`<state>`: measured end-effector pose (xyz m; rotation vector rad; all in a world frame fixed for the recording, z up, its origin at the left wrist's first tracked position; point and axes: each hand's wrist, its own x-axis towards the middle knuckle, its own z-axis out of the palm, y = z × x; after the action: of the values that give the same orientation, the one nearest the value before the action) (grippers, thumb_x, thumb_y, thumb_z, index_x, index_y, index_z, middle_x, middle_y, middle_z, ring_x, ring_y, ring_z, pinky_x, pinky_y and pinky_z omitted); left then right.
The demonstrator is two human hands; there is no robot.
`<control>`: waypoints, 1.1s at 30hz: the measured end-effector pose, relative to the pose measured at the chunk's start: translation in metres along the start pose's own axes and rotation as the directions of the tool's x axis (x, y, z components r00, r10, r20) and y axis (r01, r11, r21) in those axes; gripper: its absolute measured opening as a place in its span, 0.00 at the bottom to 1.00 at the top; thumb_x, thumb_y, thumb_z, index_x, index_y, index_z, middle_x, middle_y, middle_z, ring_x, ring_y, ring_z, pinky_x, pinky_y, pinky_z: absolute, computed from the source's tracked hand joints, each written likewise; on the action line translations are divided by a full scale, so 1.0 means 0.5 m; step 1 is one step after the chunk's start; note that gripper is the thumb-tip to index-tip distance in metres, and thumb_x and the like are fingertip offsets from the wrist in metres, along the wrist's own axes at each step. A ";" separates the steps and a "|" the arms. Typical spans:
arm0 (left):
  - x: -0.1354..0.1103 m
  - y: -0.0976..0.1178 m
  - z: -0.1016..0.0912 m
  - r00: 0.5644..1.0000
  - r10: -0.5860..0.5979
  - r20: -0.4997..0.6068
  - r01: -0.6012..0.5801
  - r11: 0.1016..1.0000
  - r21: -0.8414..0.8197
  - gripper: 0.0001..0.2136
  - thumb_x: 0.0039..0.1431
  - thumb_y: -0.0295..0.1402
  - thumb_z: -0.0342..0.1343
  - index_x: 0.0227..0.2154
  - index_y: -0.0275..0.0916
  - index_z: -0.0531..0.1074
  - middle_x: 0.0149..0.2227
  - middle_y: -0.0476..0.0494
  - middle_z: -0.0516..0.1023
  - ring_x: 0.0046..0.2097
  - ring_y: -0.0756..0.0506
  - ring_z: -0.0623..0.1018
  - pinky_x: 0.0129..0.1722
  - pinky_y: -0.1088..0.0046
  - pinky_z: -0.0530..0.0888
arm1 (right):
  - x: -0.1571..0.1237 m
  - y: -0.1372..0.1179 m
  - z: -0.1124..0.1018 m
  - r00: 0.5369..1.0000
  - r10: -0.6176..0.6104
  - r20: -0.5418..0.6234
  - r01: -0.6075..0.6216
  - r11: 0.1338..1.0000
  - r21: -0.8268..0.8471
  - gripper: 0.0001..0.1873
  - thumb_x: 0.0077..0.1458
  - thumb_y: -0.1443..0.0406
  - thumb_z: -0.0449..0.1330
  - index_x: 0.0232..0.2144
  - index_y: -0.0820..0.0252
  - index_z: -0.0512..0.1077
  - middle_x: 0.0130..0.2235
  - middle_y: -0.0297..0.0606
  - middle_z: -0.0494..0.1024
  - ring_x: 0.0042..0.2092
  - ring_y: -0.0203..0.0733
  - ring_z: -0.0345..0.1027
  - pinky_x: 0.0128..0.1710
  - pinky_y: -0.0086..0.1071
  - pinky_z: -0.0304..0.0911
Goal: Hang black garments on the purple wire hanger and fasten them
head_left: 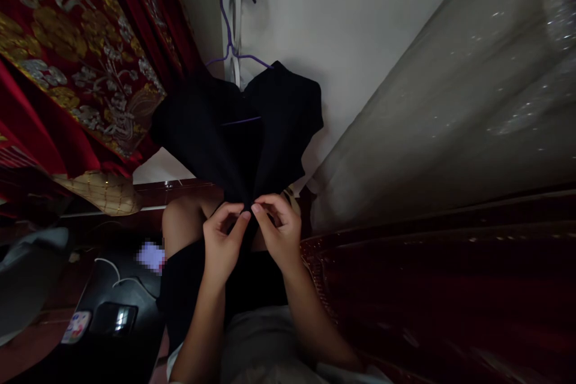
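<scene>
A black short-sleeved garment (288,114) with an open front hangs from a purple hanger (230,51) against the wall. Where its two front edges meet low down, my left hand (225,234) pinches the left edge between thumb and fingers. Close beside it, my right hand (279,225) pinches the right edge in the same way. The thumbs nearly touch. Any button or fastener between the fingertips is too small and dark to make out. The garment's lower part is lost against my dark clothing.
Red cloth with gold and silver embroidery (81,42) hangs at the left. At the right are a sheer glittery fabric (472,96) and a dark red fabric (441,300). A black surface (135,342) at lower left bears a phone (114,318) and a white cable (135,281).
</scene>
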<state>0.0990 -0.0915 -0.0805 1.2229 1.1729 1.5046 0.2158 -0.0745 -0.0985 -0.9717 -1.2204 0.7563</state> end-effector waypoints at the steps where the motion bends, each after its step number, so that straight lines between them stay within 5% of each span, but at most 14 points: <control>1: 0.000 0.000 0.001 1.000 -0.007 0.005 0.007 1.000 -0.005 0.04 0.59 0.35 0.67 0.37 0.44 0.81 0.35 0.47 0.81 0.39 0.45 0.81 0.43 0.69 0.79 | 0.000 0.000 0.001 1.000 -0.005 0.000 0.005 1.000 -0.006 0.05 0.64 0.59 0.62 0.37 0.53 0.74 0.35 0.35 0.78 0.38 0.41 0.74 0.39 0.35 0.71; 18: -0.014 0.019 0.025 1.000 0.014 -0.007 -0.015 0.991 -0.131 0.07 0.60 0.35 0.68 0.33 0.37 0.78 0.30 0.49 0.77 0.33 0.52 0.75 0.36 0.80 0.74 | 0.005 -0.034 0.006 0.957 -0.284 -0.064 0.279 0.958 -0.068 0.05 0.67 0.69 0.56 0.39 0.55 0.70 0.35 0.32 0.72 0.35 0.34 0.68 0.36 0.29 0.63; 26: -0.030 0.036 0.028 0.999 0.035 0.013 -0.032 0.988 -0.148 0.04 0.63 0.31 0.66 0.33 0.38 0.78 0.30 0.51 0.77 0.34 0.53 0.76 0.37 0.81 0.73 | 0.002 -0.054 -0.024 0.974 -0.220 0.061 0.216 0.975 0.058 0.09 0.63 0.70 0.63 0.43 0.53 0.78 0.38 0.35 0.76 0.40 0.38 0.70 0.38 0.31 0.67; 33: -0.027 0.031 0.000 0.982 0.183 0.050 -0.184 0.982 0.027 0.02 0.66 0.29 0.63 0.37 0.40 0.81 0.33 0.49 0.77 0.36 0.50 0.75 0.38 0.76 0.71 | 0.005 -0.053 -0.024 0.979 -0.127 0.160 0.110 0.987 0.113 0.14 0.63 0.68 0.64 0.50 0.48 0.81 0.38 0.34 0.75 0.39 0.36 0.71 0.36 0.29 0.70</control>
<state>0.1003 -0.1076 -0.0679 1.4126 1.0798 1.5877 0.2272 -0.0857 -0.0741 -0.7548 -1.3583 0.8101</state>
